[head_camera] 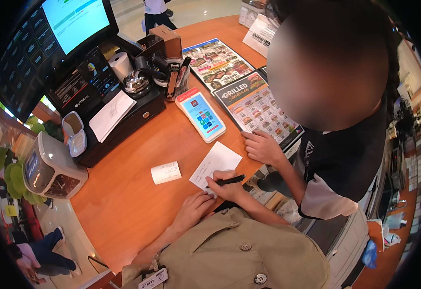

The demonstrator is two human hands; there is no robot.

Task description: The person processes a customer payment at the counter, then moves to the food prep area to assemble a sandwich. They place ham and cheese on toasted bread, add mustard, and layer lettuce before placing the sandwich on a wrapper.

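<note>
My right hand (225,185) is closed around a black pen (235,179), its tip down at a sheet of white paper (215,164) that bears handwriting. My left hand (195,207) lies on the counter at the sheet's lower edge, with the fingertips touching or very close to the paper. A short curled paper receipt (166,172) rests to the left of the sheet. Above the sheet lies a white payment terminal (202,116) with a red top and a lit screen.
A co-worker stands at the right, one hand (262,147) on the counter's edge by the menus (259,104). At the left are a time clock (55,166), a black cash drawer (123,126) with folded papers, a monitor (51,39), a call bell (137,82) and a pen cup (181,81).
</note>
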